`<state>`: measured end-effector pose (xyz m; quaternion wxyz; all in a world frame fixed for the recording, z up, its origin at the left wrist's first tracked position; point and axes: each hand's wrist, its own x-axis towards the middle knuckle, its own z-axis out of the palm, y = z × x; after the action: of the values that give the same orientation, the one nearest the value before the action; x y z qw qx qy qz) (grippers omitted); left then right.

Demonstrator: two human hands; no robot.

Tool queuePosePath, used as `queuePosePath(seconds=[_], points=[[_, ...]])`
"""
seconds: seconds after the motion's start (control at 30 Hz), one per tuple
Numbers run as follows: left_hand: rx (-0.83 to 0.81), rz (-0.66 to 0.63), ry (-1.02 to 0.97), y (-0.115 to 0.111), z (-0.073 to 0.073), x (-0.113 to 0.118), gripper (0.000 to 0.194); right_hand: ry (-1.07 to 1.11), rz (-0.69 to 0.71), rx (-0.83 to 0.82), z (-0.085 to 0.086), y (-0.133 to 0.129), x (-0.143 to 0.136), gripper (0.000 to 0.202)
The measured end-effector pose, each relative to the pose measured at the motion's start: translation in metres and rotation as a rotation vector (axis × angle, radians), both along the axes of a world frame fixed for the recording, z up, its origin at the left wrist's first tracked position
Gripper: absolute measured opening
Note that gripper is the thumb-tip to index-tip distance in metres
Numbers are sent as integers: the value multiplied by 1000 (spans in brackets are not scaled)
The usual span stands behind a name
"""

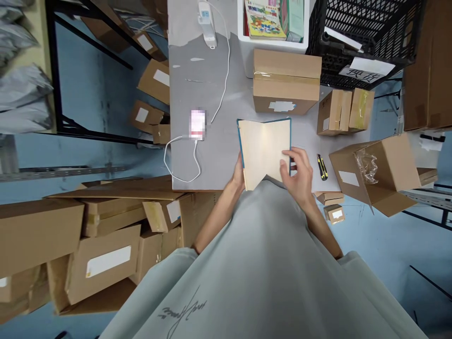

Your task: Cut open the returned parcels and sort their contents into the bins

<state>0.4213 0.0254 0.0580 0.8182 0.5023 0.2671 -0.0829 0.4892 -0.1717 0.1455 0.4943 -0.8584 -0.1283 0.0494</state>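
Observation:
An open book (264,146) with blue cover edges and blank, cream-coloured pages is held at the table's front edge, close against my grey shirt. My left hand (239,175) grips its left side from below, with most of the fingers hidden behind the cover. At the right edge, my right hand (298,172) has its thumb and forefinger on the page, the other fingers curled beside the cover. To the right of that hand lies a yellow and black box cutter (322,167).
A taped cardboard box (286,82) stands beyond the book, before a white bin (271,46) of books and a black crate (367,37). Left on the grey table (219,155) lie a cabled phone (197,125) and a power strip (206,23). An opened carton (377,172) is at right.

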Motion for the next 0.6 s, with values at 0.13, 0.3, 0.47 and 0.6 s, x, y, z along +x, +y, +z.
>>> queuePosePath(seconds=[0.13,0.3,0.47,0.6], points=[[-200,31,-46,-16,0,31,97,6,109,-66,0,26,-15,40],[-211,-8,-94,-19,3,24,99,8,153,-131,-7,36,-20,47],[-192,-10,-89,-16,0,23,87,-38,186,-130,-12,27,-11,42],[-214,-5,-51,-2,-1,17,84,-7,174,-67,-14,7,6,42]])
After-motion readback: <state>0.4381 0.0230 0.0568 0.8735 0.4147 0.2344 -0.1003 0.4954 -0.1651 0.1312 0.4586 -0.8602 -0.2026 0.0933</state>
